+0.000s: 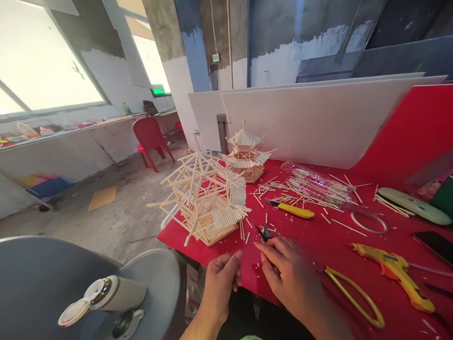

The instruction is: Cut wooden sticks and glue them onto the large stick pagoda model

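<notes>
My left hand (222, 278) is closed at the table's front edge, thumb pressed to the bent index finger. Whatever it pinches cannot be made out. Just right of it, my right hand (288, 267) curls around dark-jawed pliers (264, 232); the jaws point away, and the fingers hide most of the tool. Ahead of my left hand stands an open-framed pavilion model (203, 203) of thin wooden sticks, with slatted panels on its right side. Behind it is a tiered stick pagoda (245, 153) with a pointed roof. Short cut sticks lie near both hands.
On the red table (304, 241) lie a yellow utility knife (295, 210), a bag of sticks (318, 184), a yellow glue gun (392, 269), a yellow-handled tool (357, 297) and a phone (433, 245). An open bottle (120, 293) and a cup (127, 323) occupy a grey surface at left.
</notes>
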Action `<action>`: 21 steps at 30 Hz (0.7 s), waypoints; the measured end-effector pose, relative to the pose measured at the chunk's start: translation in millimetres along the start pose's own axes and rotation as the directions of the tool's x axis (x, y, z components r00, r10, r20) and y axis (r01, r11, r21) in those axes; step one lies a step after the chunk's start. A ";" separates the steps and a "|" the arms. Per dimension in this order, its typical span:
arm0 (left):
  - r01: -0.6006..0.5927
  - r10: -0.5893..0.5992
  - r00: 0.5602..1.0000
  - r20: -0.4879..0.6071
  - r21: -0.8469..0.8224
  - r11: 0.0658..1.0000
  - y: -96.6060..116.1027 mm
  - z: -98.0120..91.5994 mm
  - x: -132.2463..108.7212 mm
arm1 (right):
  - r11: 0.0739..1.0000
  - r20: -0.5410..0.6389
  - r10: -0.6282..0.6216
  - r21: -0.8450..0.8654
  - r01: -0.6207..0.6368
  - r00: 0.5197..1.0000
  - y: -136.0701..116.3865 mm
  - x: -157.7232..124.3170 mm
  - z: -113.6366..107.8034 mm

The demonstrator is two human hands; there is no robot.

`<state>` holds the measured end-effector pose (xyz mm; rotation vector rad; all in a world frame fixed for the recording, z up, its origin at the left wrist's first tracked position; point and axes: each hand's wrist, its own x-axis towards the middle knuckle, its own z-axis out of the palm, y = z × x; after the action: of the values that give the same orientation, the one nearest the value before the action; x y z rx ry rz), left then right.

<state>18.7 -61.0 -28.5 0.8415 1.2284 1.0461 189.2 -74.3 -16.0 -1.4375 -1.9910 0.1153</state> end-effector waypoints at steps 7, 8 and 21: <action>-0.017 0.017 1.000 0.017 -0.025 1.000 -3.1 20.9 -13.9 | 0.999 -0.038 0.027 0.027 -0.026 0.999 2.7 -25.8 -5.4; 0.005 -0.005 1.000 0.012 -0.013 1.000 -3.1 24.7 -16.4 | 0.999 -0.038 0.032 0.029 -0.031 0.999 2.8 -29.5 -6.2; -0.057 0.057 0.998 -0.008 -0.065 0.996 -23.4 16.2 -15.0 | 0.981 -0.056 0.059 0.189 -0.048 0.997 -14.0 -34.9 1.4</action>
<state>38.3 -82.1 -42.8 0.8275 1.1753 1.1298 182.9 -109.7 -27.1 -1.3574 -1.8399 0.2725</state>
